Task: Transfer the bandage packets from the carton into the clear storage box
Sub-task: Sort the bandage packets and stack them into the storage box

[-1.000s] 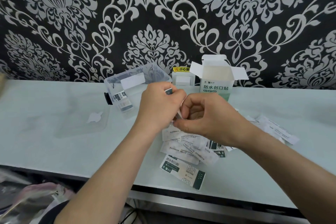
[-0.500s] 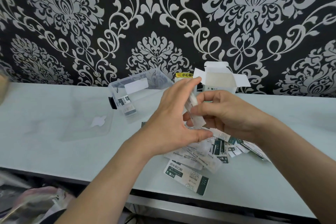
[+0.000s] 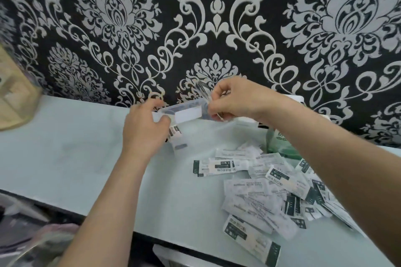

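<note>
While left hand grips the clear box at its 9 o'clock end, fingers curled round the rim, right hand is over the 3 o'clock end, fingertips pinched together on a blurred packet; count unclear. Box is on the table, near the wall. Loose packets piled at its 5 o'clock. Green carton at 4 o'clock, partly hidden behind right forearm.

2 bare forearms, seen to near elbows; left hand, right hand bare; nails look short, though blurred.
</note>
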Tool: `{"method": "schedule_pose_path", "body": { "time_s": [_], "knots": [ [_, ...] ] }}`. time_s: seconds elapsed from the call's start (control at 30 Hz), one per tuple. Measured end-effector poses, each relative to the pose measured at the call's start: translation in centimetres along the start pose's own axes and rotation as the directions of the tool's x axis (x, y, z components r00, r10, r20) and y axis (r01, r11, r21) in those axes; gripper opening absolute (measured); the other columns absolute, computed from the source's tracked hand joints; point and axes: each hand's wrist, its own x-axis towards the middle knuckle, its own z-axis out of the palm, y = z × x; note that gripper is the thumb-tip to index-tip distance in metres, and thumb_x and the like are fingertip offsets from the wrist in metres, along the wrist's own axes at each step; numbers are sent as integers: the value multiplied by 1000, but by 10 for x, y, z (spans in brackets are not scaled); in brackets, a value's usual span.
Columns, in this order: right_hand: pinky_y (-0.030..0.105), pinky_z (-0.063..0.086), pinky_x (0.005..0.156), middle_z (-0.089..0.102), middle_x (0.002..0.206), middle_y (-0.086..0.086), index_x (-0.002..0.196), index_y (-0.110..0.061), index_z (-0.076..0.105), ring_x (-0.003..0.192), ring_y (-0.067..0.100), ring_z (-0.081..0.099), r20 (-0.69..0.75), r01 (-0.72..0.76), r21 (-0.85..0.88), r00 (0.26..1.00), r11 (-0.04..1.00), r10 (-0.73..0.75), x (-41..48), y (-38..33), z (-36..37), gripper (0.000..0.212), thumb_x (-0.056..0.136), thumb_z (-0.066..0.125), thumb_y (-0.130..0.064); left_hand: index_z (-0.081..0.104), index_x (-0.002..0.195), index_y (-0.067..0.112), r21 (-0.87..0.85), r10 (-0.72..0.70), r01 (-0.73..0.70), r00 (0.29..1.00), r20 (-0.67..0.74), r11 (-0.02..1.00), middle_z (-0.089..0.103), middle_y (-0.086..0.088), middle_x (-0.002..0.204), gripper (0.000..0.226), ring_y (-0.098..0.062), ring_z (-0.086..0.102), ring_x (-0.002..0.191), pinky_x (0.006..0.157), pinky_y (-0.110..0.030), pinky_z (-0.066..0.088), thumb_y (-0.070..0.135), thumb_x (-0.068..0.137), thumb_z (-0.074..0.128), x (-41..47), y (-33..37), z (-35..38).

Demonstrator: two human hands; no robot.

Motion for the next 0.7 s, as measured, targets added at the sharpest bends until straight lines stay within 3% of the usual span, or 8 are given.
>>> {"method": "schedule_pose_path", "body": {
  "time_s": [0.07, 0.13, 0.23, 0.3, 0.4, 0.57, 0.63, 0.7],
  "knots": [
    [29, 52, 64, 63, 64, 8, 74, -11, 56, 58, 17, 55, 41, -7, -179, 999, 984, 14, 29, -5, 10, 11, 74, 68, -12, 57, 121, 33, 98, -125, 112, 982, 140, 989, 53, -5, 121, 35, -26, 57, 105, 90, -40, 49, 32, 86, 58, 7, -12, 5],
    [33, 52, 66, 60, 67, 9, 73, -11, 56, 61, 21, 54, 113, -34, -368, 990, 929, 81, 53, -4, 22, 13, 75, 67, -18, 58, 119, 32, 85, -147, 131, 962, 229, 988, 55, -2, 110, 35, -25, 58, 100, 86, -41, 52, 32, 84, 60, 8, -13, 8],
    [24, 42, 57, 58, 64, 4, 72, -11, 54, 54, 18, 48, 170, -98, -585, 956, 805, 239, 76, 5, 42, 21, 80, 69, -24, 62, 115, 28, 107, -141, 118, 960, 242, 987, 59, 3, 92, 33, -24, 60, 96, 84, -35, 50, 31, 82, 63, 9, -14, 8],
    [25, 42, 58, 58, 58, 2, 69, -11, 53, 50, 17, 47, 171, -119, -662, 937, 740, 304, 84, 11, 53, 27, 80, 71, -28, 62, 114, 29, 150, -142, 107, 959, 246, 983, 65, 2, 93, 33, -24, 61, 95, 84, -34, 49, 32, 81, 63, 9, -16, 6],
    [24, 44, 57, 58, 53, 2, 66, -12, 57, 48, 18, 49, 176, -147, -685, 917, 714, 358, 93, 18, 67, 29, 81, 69, -33, 64, 109, 30, 204, -121, 65, 953, 278, 977, 64, 6, 85, 30, -22, 62, 94, 82, -30, 49, 34, 80, 63, 5, -19, 0],
    [34, 55, 82, 70, 94, 12, 93, -7, 62, 75, 22, 62, 198, -162, -618, 915, 770, 351, 96, 27, 79, 22, 90, 63, -29, 67, 93, 34, 202, -74, 8, 945, 320, 979, 57, 11, 67, 16, -19, 59, 74, 61, -28, 40, 35, 87, 53, -2, -24, -7],
    [32, 54, 79, 68, 91, 10, 87, -8, 61, 76, 23, 64, 197, -158, -607, 920, 779, 340, 94, 25, 81, 19, 92, 61, -26, 67, 95, 35, 252, -52, -31, 947, 317, 967, 55, 12, 72, 19, -18, 57, 78, 62, -28, 40, 38, 87, 50, -2, -25, -5],
    [36, 57, 86, 70, 99, 14, 97, -3, 62, 88, 28, 70, 195, -156, -596, 924, 788, 330, 94, 24, 83, 17, 93, 59, -19, 66, 101, 37, 298, -46, -59, 942, 334, 953, 50, 7, 85, 23, -19, 51, 95, 74, -32, 44, 42, 86, 49, -1, -24, -2]
  ]
}}
